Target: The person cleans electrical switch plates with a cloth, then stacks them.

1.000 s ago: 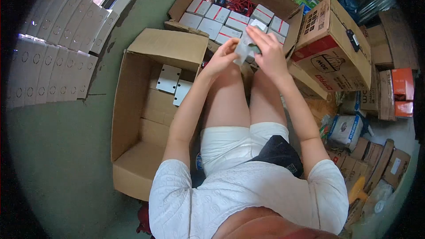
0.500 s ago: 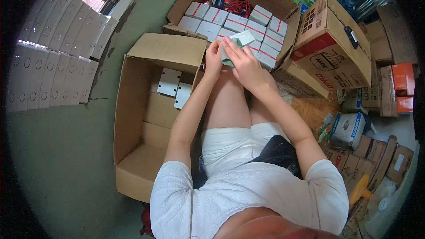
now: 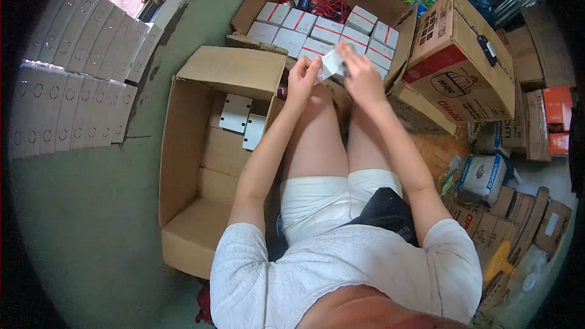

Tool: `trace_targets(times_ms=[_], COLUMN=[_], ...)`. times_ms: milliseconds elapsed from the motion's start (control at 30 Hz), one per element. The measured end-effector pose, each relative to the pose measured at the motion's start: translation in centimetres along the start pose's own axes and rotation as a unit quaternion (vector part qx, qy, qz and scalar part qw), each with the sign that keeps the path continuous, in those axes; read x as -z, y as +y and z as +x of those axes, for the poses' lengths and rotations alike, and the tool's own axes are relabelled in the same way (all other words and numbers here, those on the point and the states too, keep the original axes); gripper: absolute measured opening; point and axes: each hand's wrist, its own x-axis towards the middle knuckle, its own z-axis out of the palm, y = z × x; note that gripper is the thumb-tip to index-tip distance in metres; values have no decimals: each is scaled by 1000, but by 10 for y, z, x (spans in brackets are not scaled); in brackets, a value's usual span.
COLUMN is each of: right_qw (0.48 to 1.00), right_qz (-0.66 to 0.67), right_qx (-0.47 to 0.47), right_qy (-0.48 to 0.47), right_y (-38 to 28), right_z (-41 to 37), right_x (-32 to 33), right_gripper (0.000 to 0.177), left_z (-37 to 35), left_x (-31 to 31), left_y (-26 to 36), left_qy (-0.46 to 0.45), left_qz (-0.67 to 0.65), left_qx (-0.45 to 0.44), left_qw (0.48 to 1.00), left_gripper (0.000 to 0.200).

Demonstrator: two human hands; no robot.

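My left hand (image 3: 301,87) is closed, its thumb and fingers pinching the near end of a small white box-shaped piece (image 3: 331,63) above my knees. Against the far end of that piece is my right hand (image 3: 364,79), its fingertips smeared by motion. A bit of greyish-green cloth (image 3: 346,72) shows under those fingers, mostly hidden. Left of my legs stands an open cardboard carton (image 3: 177,164) with two white plates (image 3: 235,113) with dark notches inside. Beyond my hands, another open carton (image 3: 256,0) holds rows of white boxes with red stripes (image 3: 329,30).
Red cord (image 3: 332,6) lies behind the striped boxes. A tall 30W carton (image 3: 466,67) stands at the right, with a dark object on its top. Stacked white panels (image 3: 73,109) line the left side. Flattened cardboard (image 3: 487,231) and a wrapped package (image 3: 483,176) lie at the right.
My right hand has shifted right and slightly down, sliding toward the far end of the white piece. The piece has turned, and less of the green cloth shows.
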Motion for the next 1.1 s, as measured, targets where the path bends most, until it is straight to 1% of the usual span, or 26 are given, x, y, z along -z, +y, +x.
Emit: trace_targets(times_ms=[67, 100, 167, 200, 267, 333, 400, 433, 467, 500, 533, 567, 600, 633, 667, 700, 767, 800, 867, 900, 933, 1000, 1033, 1067, 1100], right_qw=[1000, 1000, 999, 999, 995, 994, 998, 999, 999, 994, 987, 983, 983, 979, 974, 975, 975, 975, 989, 989, 989, 994, 994, 995, 996], right_qz=[1, -2, -26, -28, 30, 48, 0, 30, 29, 67, 105, 140, 139, 165, 192, 192, 208, 207, 146, 147, 148, 101, 101, 92, 83], right_qx=[-17, -18, 29, 28, 99, 92, 48, -29, -29, -32, -35, -49, -49, -57, -64, -62, -43, -43, 9, 14, 16, 42, 41, 25, 10], right_qy=[11, 13, 16, 17, -5, -20, 51, 30, 32, 74, 116, 112, 113, 107, 99, 97, 64, 64, 30, 22, 20, 0, 1, -2, -5], right_y=[15, 12, -5, -14, -29, -23, -8, -3, -1, 1, 1, 1, 1, 2, 3, 3, 2, 2, 1, -1, -1, 3, 8, 15, 19], right_z=[4, 5, -2, -6, -10, -8, 0, 4, 7, 10, 11, 11, 12, 12, 12, 13, 12, 11, 7, 6, 6, 7, 8, 9, 9], right_x=[3, 7, 12, 14, 16, 16, 14, 16, 15, 16, 17, 18, 19, 21, 22, 24, 27, 27, 26, 28, 27, 24, 19, 12, 6], right_gripper=[80, 80, 78, 78, 80, 83, 81, 74, 74, 69, 65, 59, 59, 59, 59, 59, 59, 59, 59, 62, 62, 68, 68, 68, 69], left_z=[-1, 1, 0, 0, -1, -5, -7, -6, -4, -3, -4, -5, -3, -1, -1, 0, 1, 0, -7, -10, -8, 1, 0, 0, 0], left_x=[-3, -5, -7, -9, -13, -18, -14, -9, -6, -6, -5, -5, -3, -1, -1, 0, -1, -2, -4, -7, -4, 2, 0, 2, 4], left_y=[8, 8, 3, -1, -6, 5, 8, 5, 2, 6, 9, 12, 14, 15, 16, 15, 13, 16, 22, 31, 28, 23, 22, 21, 24], left_qy=[-11, -14, -3, -5, 10, 13, 14, -10, -35, -37, -46, -55, -56, -71, -84, -81, -174, -175, -206, -182, -179, -185, -144, -146, -124], left_qz=[-10, -12, -55, -56, -58, -61, -62, -54, -47, -47, -81, -113, -113, -176, -238, -239, -199, -199, -132, -105, -105, -48, -76, -75, -104], left_qx=[-20, -22, -1, 0, 3, 1, 0, -2, -5, -6, 37, 79, 78, 122, 166, 164, 124, 123, 88, 73, 73, 70, 70, 71, 91], left_qw=[1000, 1000, 998, 998, 998, 998, 998, 999, 998, 998, 995, 989, 989, 974, 953, 954, 956, 956, 966, 975, 976, 979, 984, 984, 983], left_gripper=[33, 33, 34, 34, 35, 35, 35, 36, 36, 36, 33, 29, 29, 23, 24, 24, 48, 48, 59, 51, 51, 44, 27, 27, 21])
